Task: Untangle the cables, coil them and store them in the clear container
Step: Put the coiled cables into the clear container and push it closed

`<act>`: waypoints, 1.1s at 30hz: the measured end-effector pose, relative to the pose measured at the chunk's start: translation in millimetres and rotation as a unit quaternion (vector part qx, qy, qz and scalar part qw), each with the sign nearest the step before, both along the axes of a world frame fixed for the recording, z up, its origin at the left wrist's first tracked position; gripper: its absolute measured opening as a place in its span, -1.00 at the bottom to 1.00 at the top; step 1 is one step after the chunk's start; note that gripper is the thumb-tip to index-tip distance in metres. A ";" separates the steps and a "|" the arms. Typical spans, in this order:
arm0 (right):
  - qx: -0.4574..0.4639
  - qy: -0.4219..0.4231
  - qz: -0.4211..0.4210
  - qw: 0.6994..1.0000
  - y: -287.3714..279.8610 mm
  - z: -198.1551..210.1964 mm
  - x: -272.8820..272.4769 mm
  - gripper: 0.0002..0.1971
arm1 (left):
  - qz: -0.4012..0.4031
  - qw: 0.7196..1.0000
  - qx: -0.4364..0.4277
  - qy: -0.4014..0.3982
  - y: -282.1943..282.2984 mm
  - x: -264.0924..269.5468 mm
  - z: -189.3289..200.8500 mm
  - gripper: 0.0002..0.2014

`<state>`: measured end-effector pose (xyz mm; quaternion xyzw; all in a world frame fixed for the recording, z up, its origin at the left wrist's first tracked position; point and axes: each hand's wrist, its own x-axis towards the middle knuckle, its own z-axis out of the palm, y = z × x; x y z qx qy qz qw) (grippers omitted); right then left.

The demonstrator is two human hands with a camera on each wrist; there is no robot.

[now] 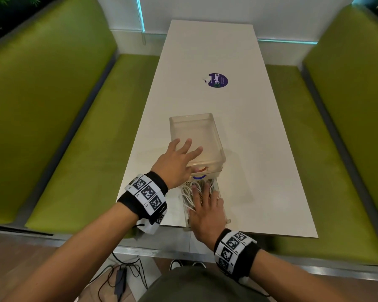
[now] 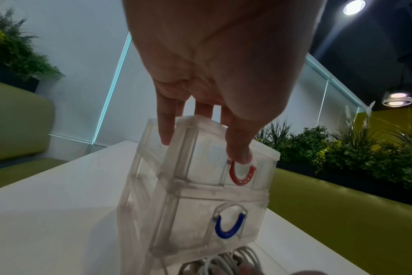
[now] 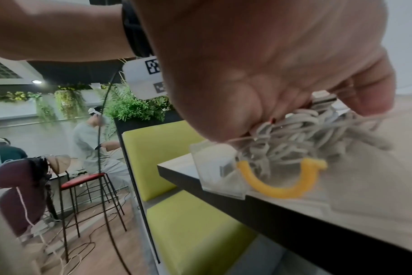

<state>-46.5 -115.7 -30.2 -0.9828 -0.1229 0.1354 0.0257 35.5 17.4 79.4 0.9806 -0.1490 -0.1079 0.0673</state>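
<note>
The clear drawer box (image 1: 196, 138) is steadied at 12 o'clock by the left hand (image 1: 177, 164), fingers flat and holding nothing, prob. so its pulled-out bottom drawer (image 3: 220, 178) stays put while the right hand (image 1: 205, 212), fingers curled, gathers the tangled white cables (image 1: 189, 194) lying inside it at 6 o'clock.

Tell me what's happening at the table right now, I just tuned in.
A person is working at a clear container with stacked drawers on the white table. The left hand rests open on the container's top, steadying it. The bottom drawer, the one with the yellow handle, is pulled out toward the table edge, and the right hand presses down on a tangle of white cables lying in it.
</note>
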 end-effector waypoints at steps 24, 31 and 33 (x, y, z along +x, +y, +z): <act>0.160 -0.193 0.178 0.951 -20.2 -16.0 29.4 -0.59 | 0.009 1.000 0.012 -0.002 0.1 3.9 3.2 -0.41; 0.148 -0.186 0.188 0.953 -15.4 -14.0 30.1 -0.50 | 0.002 1.000 0.013 0.000 1.6 4.6 3.7 -0.41; 0.138 -0.195 0.181 0.954 -14.1 -14.7 33.3 -0.52 | 0.004 1.000 0.007 0.002 1.5 5.0 3.9 -0.41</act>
